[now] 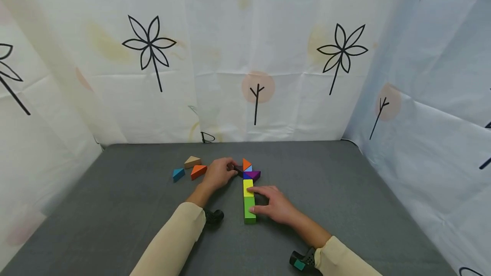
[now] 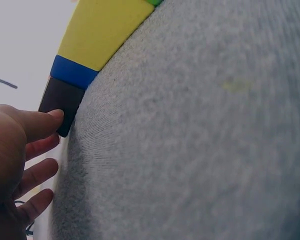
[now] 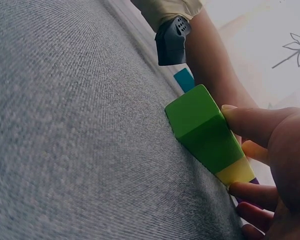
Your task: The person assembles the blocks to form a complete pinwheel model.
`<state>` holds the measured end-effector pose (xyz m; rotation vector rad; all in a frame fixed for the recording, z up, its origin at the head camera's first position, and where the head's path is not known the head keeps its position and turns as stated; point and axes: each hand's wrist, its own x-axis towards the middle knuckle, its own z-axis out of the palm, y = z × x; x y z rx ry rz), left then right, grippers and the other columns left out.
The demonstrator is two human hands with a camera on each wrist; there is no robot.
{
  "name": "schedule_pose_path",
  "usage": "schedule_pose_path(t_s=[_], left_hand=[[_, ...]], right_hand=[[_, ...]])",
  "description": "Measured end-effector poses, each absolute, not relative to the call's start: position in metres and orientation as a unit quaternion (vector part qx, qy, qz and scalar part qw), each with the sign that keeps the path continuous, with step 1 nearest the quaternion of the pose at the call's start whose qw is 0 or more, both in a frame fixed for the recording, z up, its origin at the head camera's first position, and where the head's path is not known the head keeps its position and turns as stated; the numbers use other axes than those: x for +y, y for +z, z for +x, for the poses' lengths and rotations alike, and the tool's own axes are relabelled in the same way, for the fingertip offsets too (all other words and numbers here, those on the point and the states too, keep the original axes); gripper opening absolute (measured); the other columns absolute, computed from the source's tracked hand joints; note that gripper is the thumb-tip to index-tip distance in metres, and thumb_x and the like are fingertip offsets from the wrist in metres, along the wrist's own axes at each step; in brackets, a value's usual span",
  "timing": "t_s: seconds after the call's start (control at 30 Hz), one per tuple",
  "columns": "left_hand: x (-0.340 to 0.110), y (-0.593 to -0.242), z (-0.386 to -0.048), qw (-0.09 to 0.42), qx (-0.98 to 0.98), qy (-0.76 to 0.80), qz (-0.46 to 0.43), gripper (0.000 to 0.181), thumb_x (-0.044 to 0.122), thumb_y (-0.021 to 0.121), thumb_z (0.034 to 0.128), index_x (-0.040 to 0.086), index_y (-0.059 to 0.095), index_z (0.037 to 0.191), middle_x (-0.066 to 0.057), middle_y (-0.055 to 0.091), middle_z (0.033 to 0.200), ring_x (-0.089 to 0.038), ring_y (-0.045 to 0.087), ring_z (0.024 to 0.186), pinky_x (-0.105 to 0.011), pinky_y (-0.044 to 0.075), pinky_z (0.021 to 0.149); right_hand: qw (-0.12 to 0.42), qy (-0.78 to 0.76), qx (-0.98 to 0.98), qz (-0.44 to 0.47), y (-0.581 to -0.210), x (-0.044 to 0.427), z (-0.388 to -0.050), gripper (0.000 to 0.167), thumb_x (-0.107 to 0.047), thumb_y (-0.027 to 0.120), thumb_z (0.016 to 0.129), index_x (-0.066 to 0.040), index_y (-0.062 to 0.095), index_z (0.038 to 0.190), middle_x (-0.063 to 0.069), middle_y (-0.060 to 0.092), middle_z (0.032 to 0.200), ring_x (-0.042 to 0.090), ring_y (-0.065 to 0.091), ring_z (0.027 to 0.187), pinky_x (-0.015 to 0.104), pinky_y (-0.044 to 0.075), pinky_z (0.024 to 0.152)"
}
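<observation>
Between thumb and fingers, my left hand [image 1: 218, 174] pinches a black triangular block [image 2: 62, 97] against the left side of a blue triangular block [image 1: 247, 175]. My right hand [image 1: 277, 204] rests on the column below, its thumb at the green block [image 1: 249, 212] and a finger on the yellow block [image 1: 248, 187]. These two blocks lie end to end under the blue one. A purple triangular block [image 1: 255, 175] sits at the blue block's right. Above are a light blue triangular block [image 1: 248, 168] and an orange triangular block [image 1: 246, 164].
Left of my left hand lie three loose triangular blocks: a natural wood block [image 1: 192, 162], a red-orange block [image 1: 197, 171] and a teal block [image 1: 178, 174]. The grey cloth-covered table [image 1: 126, 216] meets a patterned white curtain [image 1: 218, 110] at the back.
</observation>
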<state>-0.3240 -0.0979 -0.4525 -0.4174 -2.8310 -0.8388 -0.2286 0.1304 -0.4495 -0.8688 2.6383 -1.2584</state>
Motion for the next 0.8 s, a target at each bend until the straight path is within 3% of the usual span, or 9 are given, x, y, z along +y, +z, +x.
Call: schedule_pose_path(t_s=[0.8], left_hand=[[-0.0925, -0.4538, -0.3211, 0.090, -0.943, -0.306, -0.098, 0.019, 0.019, 0.075, 0.0875, 0.018, 0.070, 0.106, 0.006, 0.063, 0.081, -0.014, 0.056, 0.073, -0.036, 0.047, 0.069]], right_hand=[[0.045, -0.413, 0.867, -0.276, -0.4499, 0.1299, -0.2290, 0.054, -0.035, 0.074, 0.086, -0.015, 0.060, 0.135, 0.004, 0.058, 0.133, 0.032, 0.045, 0.120, 0.057, 0.033, 0.099]])
